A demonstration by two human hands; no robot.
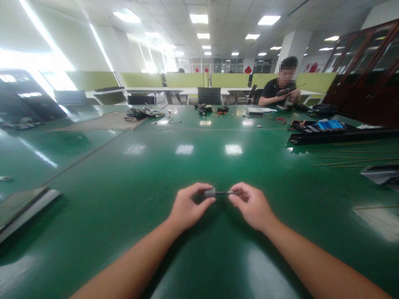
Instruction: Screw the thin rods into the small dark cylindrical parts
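My left hand [191, 205] pinches a small grey cylinder [210, 193] between thumb and fingers. A thin dark rod [222, 192] runs level from the cylinder's right face. The rod's other end lies in the pinched fingertips of my right hand [251, 203]. Whether the rod is fixed to the cylinder or only pushed into it, I cannot tell. My fingers cover part of both pieces. Both hands are in front of me over the green tabletop [149, 178], and a short stretch of rod shows between them.
Thin brass-coloured rods [358, 158] and a black tray [336, 133] with a blue item are on the right. A flat panel [25, 207] lies at left. Tools and parts [143, 113] are scattered along the far side. A person [280, 91] sits across, holding a power tool.
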